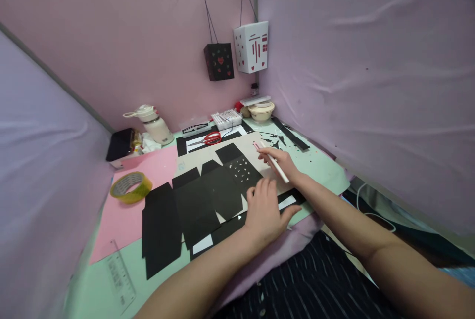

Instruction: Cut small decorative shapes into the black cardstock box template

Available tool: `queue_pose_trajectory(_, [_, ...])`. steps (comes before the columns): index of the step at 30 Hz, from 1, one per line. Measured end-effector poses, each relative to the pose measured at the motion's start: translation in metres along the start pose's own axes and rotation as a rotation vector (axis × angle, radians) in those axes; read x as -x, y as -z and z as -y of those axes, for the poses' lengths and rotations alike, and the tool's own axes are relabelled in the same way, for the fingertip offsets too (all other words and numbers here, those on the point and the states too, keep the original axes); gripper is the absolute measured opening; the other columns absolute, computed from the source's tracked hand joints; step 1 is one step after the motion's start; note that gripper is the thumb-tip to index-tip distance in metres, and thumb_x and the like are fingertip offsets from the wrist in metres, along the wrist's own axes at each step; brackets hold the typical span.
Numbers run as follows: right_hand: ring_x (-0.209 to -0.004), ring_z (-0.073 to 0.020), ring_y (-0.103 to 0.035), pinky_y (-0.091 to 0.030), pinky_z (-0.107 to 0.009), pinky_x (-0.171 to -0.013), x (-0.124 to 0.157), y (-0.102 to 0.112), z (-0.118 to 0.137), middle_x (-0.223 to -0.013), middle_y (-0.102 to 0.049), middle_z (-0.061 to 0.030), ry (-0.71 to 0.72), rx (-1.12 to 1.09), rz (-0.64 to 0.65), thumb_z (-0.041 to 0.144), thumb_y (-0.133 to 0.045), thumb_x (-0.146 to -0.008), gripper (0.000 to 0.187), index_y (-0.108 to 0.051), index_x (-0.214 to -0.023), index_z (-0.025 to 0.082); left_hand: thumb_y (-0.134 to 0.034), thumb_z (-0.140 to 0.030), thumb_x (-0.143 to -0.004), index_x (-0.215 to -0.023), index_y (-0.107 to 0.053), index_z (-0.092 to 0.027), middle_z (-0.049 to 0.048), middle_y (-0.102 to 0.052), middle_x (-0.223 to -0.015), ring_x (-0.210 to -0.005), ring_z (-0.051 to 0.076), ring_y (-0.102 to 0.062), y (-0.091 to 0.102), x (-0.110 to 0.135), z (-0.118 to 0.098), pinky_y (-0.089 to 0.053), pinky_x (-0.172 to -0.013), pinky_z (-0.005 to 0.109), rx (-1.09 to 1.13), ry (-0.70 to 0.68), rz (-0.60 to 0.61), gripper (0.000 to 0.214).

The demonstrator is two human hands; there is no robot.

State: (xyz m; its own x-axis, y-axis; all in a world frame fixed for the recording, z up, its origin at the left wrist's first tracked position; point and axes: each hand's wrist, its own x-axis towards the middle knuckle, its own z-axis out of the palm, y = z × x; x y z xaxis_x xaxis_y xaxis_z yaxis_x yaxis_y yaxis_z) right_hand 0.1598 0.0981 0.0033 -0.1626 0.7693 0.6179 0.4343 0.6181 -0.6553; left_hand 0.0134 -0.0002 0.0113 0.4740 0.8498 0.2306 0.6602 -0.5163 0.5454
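A large black paper cut-out [193, 205] with folded flaps lies flat on a beige board [256, 148] and a pink sheet [148, 170]. One panel of it [241, 169] has small shapes cut through. My left hand [264, 210] lies flat on the near right part of the black paper, fingers spread. My right hand [281, 160] rests beside the perforated panel and is closed round a white pen-like tool with a pink tip [270, 160].
Yellow tape roll [130, 186] at the left, clear ruler [119, 274] at the near left edge. Red scissors [210, 138], marker set [226, 118], bowl [261, 110], white jug [154, 123] at the back. Black strip and scraps [289, 136] right. Two paper lanterns [235, 54] hang on the wall.
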Motion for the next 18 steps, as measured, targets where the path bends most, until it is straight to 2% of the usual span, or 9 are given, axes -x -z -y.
queue_pose_trajectory(3, [-0.081,-0.0148,-0.062,-0.049,-0.032,-0.081,0.000,0.003,0.010,-0.105,-0.068,-0.0035,0.144,0.091,0.075,0.018,-0.044,-0.090,0.036,-0.056,-0.123,0.026,-0.032,-0.057,-0.092,-0.109,-0.046,-0.018,0.0122,-0.061,-0.108,-0.092,0.022,-0.062,0.002,-0.009,0.000,-0.048,-0.077,0.036,0.752,0.164,0.028,0.045])
queue_pose_trajectory(5, [-0.086,-0.0151,-0.063,-0.049,-0.031,-0.083,0.002,0.002,0.019,-0.110,-0.067,-0.0032,0.214,0.121,0.127,0.015,-0.043,-0.088,0.041,-0.053,-0.127,0.027,-0.029,-0.057,-0.093,-0.096,-0.042,-0.019,0.0053,-0.062,-0.084,-0.062,0.014,-0.059,-0.001,-0.014,0.002,-0.044,-0.056,0.025,1.145,0.289,0.047,0.041])
queue_pose_trajectory(7, [-0.088,-0.0147,-0.063,-0.049,-0.029,-0.082,0.002,0.000,0.024,-0.113,-0.066,-0.0022,0.227,0.104,0.193,0.014,-0.041,-0.088,0.046,-0.050,-0.131,0.028,-0.036,-0.055,-0.092,-0.088,-0.039,-0.020,-0.0041,-0.052,-0.060,-0.044,0.008,-0.043,-0.003,-0.017,0.003,-0.032,-0.045,0.019,1.283,0.348,0.014,0.035])
queue_pose_trajectory(10, [-0.083,-0.0141,-0.064,-0.049,-0.029,-0.080,-0.003,0.002,0.019,-0.112,-0.066,-0.0023,0.075,0.081,0.171,0.017,-0.038,-0.090,0.052,-0.037,-0.141,0.030,-0.039,-0.047,-0.093,-0.079,-0.039,-0.020,-0.0084,-0.039,-0.050,-0.043,0.007,-0.031,-0.004,-0.013,0.004,-0.026,-0.045,0.019,1.165,0.293,-0.046,0.031])
queue_pose_trajectory(12, [-0.080,-0.0164,-0.064,-0.049,-0.030,-0.077,-0.011,0.007,0.006,-0.107,-0.067,-0.0046,-0.111,0.156,0.047,0.023,-0.042,-0.090,0.056,-0.028,-0.144,0.026,-0.033,-0.044,-0.096,-0.074,-0.038,-0.020,-0.0064,-0.042,-0.053,-0.048,0.009,-0.037,-0.002,-0.008,0.002,-0.032,-0.052,0.021,0.967,0.189,-0.018,0.033])
queue_pose_trajectory(14, [-0.080,-0.0209,-0.063,-0.047,-0.032,-0.073,-0.021,0.012,-0.008,-0.100,-0.067,-0.0073,-0.303,0.313,0.017,0.032,-0.049,-0.088,0.060,-0.029,-0.143,0.020,-0.031,-0.041,-0.097,-0.072,-0.039,-0.020,-0.0039,-0.048,-0.058,-0.055,0.011,-0.045,0.000,-0.003,0.000,-0.037,-0.060,0.024,0.721,0.084,0.057,0.034])
queue_pose_trajectory(16, [-0.081,-0.0246,-0.062,-0.044,-0.032,-0.069,-0.031,0.013,-0.018,-0.096,-0.067,-0.0106,-0.421,0.459,0.117,0.042,-0.054,-0.084,0.062,-0.036,-0.138,0.015,-0.033,-0.038,-0.096,-0.074,-0.041,-0.020,-0.0006,-0.053,-0.066,-0.064,0.015,-0.050,0.001,-0.001,-0.001,-0.040,-0.065,0.028,0.465,0.003,0.112,0.030])
queue_pose_trajectory(18, [-0.085,-0.0277,-0.061,-0.043,-0.032,-0.068,-0.037,0.009,-0.023,-0.099,-0.066,-0.0141,-0.443,0.577,0.242,0.046,-0.059,-0.080,0.063,-0.043,-0.131,0.014,-0.037,-0.035,-0.094,-0.078,-0.045,-0.020,0.0030,-0.056,-0.077,-0.075,0.019,-0.053,0.000,-0.001,-0.001,-0.042,-0.071,0.032,0.233,-0.076,0.111,0.023])
